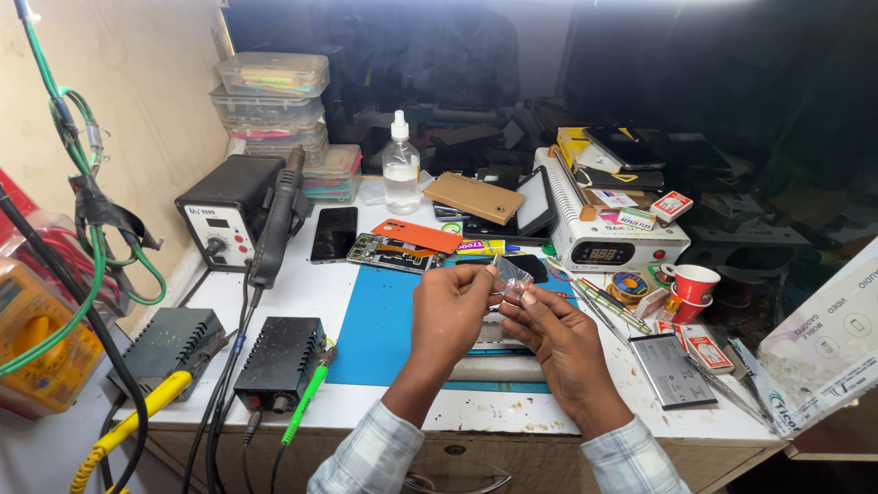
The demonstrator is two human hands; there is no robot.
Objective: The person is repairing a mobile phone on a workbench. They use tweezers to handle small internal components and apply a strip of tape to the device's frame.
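Both hands pinching a tiny clear plastic packet over the blue mat, centre of frame.

The left hand (450, 306) and right hand (560, 337) each have their fingers clenched on the small transparent packet (512, 274), held up just above the blue mat (380, 325) on the white tabletop (293, 293). Packaging-wise: a small red-and-white box (670, 207) sits on top of the white machine (611, 240) at upper right, two little red-and-white packets (702, 350) lie right of the hands beside a flat grey battery (672, 370), and a big white printed box (828, 343) leans in at the right edge. A stack of clear plastic organiser boxes (273, 101) is at upper left, with a clear bottle with a white cap (401, 169) near centre top.
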